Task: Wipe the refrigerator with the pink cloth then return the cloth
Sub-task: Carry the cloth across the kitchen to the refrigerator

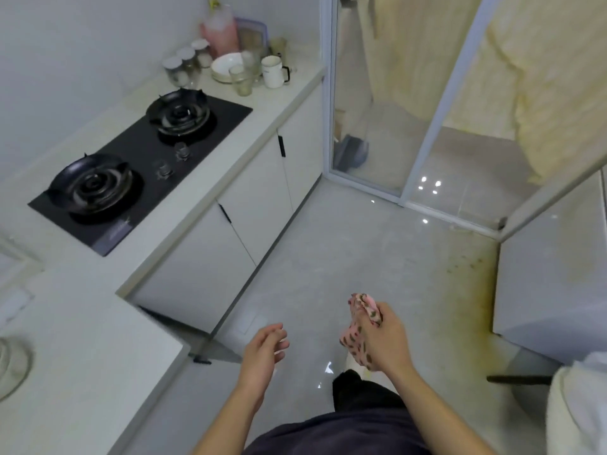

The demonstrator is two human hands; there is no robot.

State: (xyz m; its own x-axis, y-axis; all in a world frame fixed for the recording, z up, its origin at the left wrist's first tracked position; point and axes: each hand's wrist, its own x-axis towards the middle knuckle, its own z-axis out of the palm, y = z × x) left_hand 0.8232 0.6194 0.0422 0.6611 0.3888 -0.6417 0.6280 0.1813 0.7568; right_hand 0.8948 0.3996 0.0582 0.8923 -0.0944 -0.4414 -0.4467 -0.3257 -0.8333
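Note:
My right hand (386, 339) is closed around the pink cloth (356, 333), a bunched pink rag with dark spots that hangs out past my fingers, low in the middle of the view above the floor. My left hand (264, 348) hovers beside it to the left, fingers loosely apart and holding nothing. The white refrigerator (555, 274) stands at the right edge, its side panel facing me, about an arm's length from the cloth.
A white counter (197, 178) runs along the left with a black two-burner gas hob (138, 165); jars, bowls, glasses and a mug (272, 72) crowd its far end. Cabinet doors sit below. A glass sliding door (371, 126) stands ahead. Grey tiled floor lies between.

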